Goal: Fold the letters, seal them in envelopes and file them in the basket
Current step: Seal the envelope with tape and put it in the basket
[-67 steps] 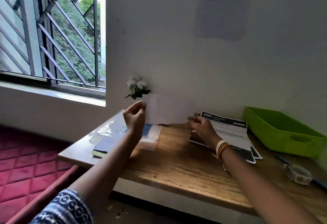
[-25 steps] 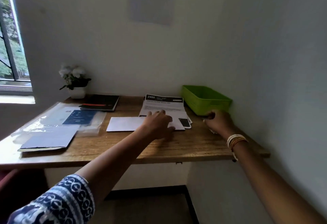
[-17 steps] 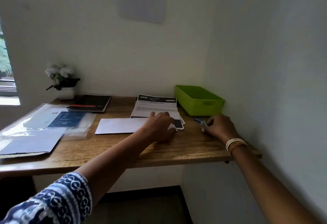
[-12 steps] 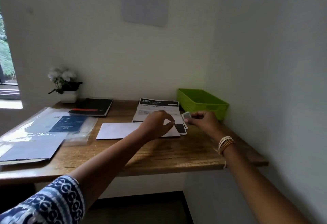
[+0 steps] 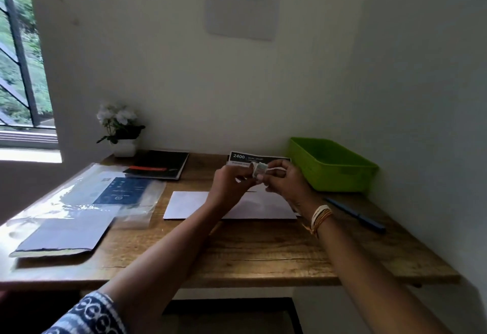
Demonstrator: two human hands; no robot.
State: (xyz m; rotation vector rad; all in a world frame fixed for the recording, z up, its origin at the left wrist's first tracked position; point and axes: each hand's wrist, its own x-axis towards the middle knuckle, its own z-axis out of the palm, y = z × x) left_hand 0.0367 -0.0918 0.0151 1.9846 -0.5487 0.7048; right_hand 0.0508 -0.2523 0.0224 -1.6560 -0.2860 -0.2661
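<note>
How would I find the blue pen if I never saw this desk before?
Start at the green basket in the desk's far right corner by the wall. Just in front of it, the blue pen lies flat on the bare wood. It is the only thin stick there; everything else nearby is paper.

Your left hand (image 5: pixel 232 183) and right hand (image 5: pixel 286 180) cover most of the small clear object (image 5: pixel 260 169), so you cannot tell what it is. Your forearms hide part of the white envelope (image 5: pixel 188 203). The small print on the letter (image 5: pixel 253 159) is too small to read.
</note>
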